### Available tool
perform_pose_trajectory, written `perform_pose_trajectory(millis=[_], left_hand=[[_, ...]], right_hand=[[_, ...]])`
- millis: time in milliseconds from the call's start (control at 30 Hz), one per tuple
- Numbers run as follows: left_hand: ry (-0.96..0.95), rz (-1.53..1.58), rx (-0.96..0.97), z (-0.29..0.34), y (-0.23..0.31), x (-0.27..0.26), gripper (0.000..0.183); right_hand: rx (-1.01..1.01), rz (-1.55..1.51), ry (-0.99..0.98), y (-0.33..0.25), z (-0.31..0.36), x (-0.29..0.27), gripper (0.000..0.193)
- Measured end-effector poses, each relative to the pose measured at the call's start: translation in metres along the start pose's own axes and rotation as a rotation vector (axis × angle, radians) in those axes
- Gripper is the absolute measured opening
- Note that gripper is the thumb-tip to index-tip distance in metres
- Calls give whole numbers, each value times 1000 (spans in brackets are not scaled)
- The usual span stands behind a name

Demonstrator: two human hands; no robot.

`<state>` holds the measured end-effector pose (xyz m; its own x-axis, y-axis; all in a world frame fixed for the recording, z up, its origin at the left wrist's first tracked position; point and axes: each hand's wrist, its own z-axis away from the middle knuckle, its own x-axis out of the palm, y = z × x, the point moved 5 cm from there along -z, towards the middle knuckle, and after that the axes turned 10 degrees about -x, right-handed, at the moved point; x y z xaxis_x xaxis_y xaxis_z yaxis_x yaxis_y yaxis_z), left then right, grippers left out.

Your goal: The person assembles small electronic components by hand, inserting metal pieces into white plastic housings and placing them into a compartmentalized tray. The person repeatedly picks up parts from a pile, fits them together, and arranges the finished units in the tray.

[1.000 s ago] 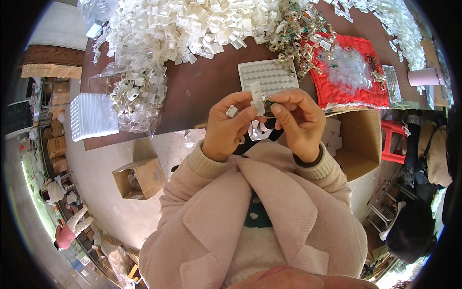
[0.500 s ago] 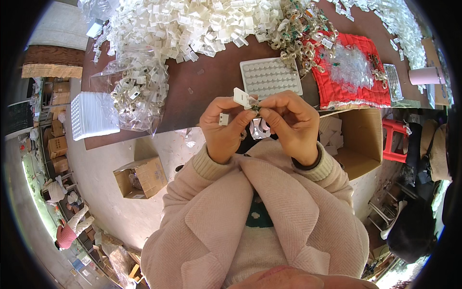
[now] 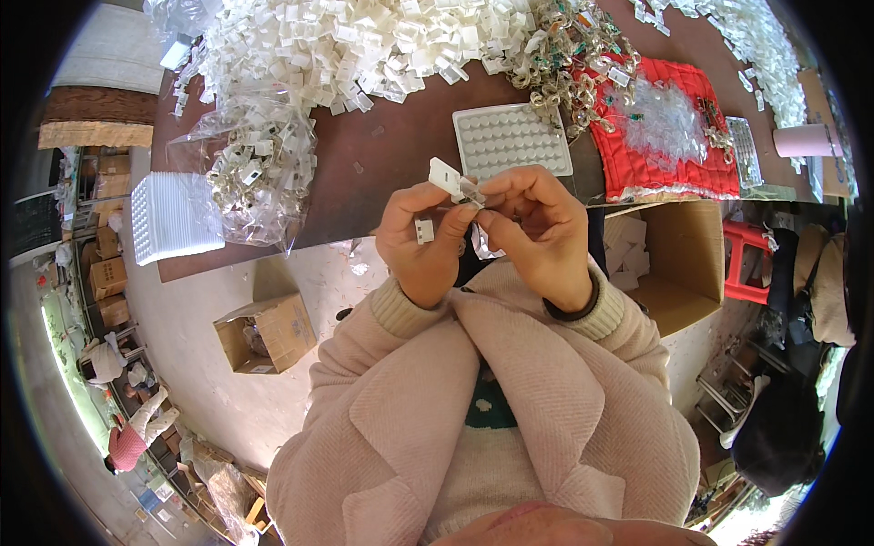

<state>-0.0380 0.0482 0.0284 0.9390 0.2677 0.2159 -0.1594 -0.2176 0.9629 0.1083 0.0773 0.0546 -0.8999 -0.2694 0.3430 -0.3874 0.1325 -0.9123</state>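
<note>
My left hand (image 3: 423,237) pinches a small white plastic casing (image 3: 445,176) between thumb and forefinger, just in front of the table edge. A second white piece with small slots (image 3: 424,230) shows against the same palm, under the curled fingers. My right hand (image 3: 542,232) meets the left, its thumb and fingertips closed on a tiny clear part (image 3: 472,190) at the casing's lower end. The fingertips hide most of that part. Beyond the hands lies a white tray with rows of small cups (image 3: 510,141).
White casings (image 3: 364,45) are heaped at the back, beside a tangle of coiled wires (image 3: 578,64). A red cloth (image 3: 628,168) bears clear pieces. At left are a bag of parts (image 3: 259,173) and stacked white trays (image 3: 173,218). Cardboard boxes (image 3: 273,332) stand below.
The white casing has shifted slightly left and up, tilting more. My right hand has moved a little left, and more of the clear part shows between the fingertips.
</note>
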Motion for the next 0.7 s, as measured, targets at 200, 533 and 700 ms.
perform_pose_trajectory(millis=[200,533,700], left_hand=[[-20,113,16,0,2,2,27],[-59,260,-121,-2,-2,-3,22],[-84,690,-435,-1,-12,-3,16]], right_hand=[[27,-41,13,-3,-4,1,21],[131,-32,11,-7,-14,3,22],[127,-140,-7,4,-14,11,23]])
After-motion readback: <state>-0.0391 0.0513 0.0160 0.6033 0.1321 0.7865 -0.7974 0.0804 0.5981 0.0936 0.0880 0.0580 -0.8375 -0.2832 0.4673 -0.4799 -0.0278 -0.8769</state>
